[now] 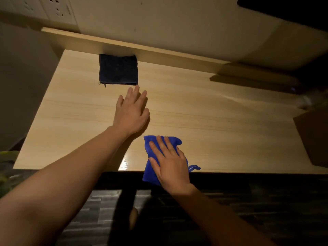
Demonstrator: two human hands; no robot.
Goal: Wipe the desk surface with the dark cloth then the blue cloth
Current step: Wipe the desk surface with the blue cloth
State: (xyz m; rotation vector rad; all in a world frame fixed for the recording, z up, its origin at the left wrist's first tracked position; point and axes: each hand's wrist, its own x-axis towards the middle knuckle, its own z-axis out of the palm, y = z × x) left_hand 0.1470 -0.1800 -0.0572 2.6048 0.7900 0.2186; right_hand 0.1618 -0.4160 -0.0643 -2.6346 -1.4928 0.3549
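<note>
Dark cloth (118, 69) lies folded flat at the desk's (204, 121) 12 o'clock edge, tucked under the shelf (134, 45). My left grip (131, 112) is open & empty, fingers spread, cloth just past them at 11 o'clock, not touching. Right grip (170, 164) presses flat on the blue cloth (150, 153) at 6 o'clock, prob. parking it for later; it overhangs the near edge.

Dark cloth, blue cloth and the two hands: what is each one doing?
dark cloth: folded flat at the desk's back, untouched.
blue cloth: bunched at the front edge, overhanging, under the right hand.
left hand: open, empty, near the dark cloth.
right hand: flat, pressing the blue cloth.
</note>
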